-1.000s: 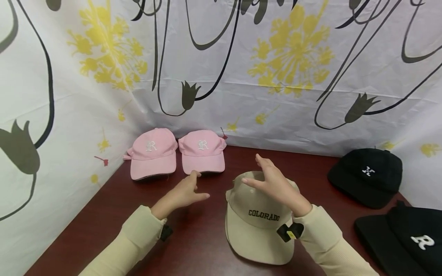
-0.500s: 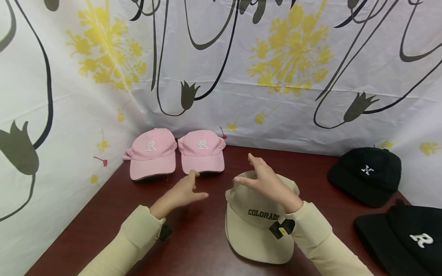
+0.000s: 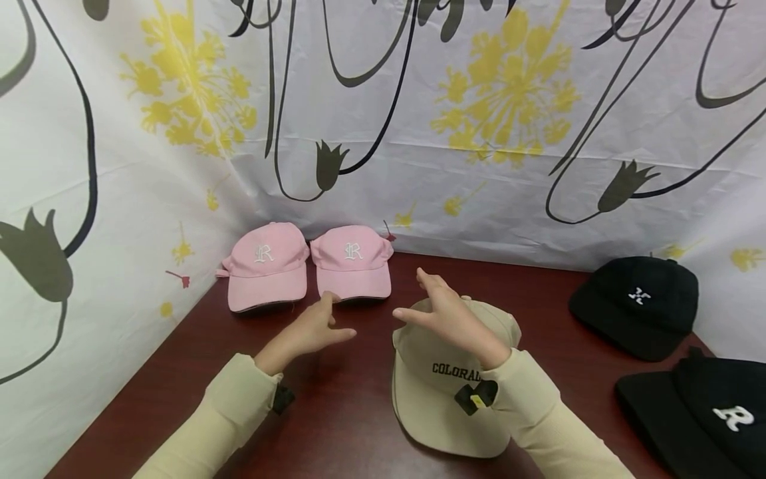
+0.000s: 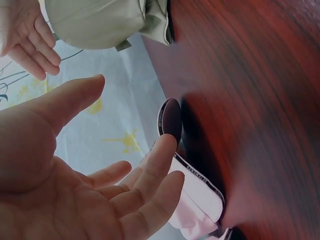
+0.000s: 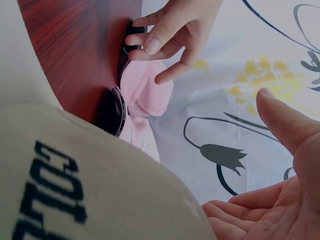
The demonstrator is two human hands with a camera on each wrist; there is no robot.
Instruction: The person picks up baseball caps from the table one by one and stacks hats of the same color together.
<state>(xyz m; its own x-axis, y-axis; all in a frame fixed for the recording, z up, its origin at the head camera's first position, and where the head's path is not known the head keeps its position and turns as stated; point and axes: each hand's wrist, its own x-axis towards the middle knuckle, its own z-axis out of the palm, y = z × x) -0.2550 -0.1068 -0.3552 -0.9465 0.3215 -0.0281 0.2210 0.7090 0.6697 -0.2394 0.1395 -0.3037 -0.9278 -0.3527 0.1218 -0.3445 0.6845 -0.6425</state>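
A beige cap with COLORADO lettering [image 3: 427,409] lies brim towards me on the table. Over its crown hovers my right hand [image 3: 457,326], thumb and fingers spread, holding nothing; the sleeve and wrist camera cover part of the lettering. In the right wrist view the cap [image 5: 115,170] fills the lower left, beside the hand [image 5: 270,210]. To the left of it, my left hand [image 3: 306,330] hangs above the table, fingers extended and grasping nothing. Beyond its fingertips sits a pink cap [image 3: 353,279]. The left wrist view shows an open palm [image 4: 75,200] near that cap's brim.
A second pink cap [image 3: 266,256] stands at the back left, next to the first. Two black caps, one farther back [image 3: 640,309] and one nearer [image 3: 706,426], lie on the right. A patterned white cloth [image 3: 383,126] hangs behind the dark red table [image 3: 335,426].
My right hand has moved left over the beige cap, its wrist now covering more of the lettering. The left hand has shifted slightly left. The caps have stayed put.
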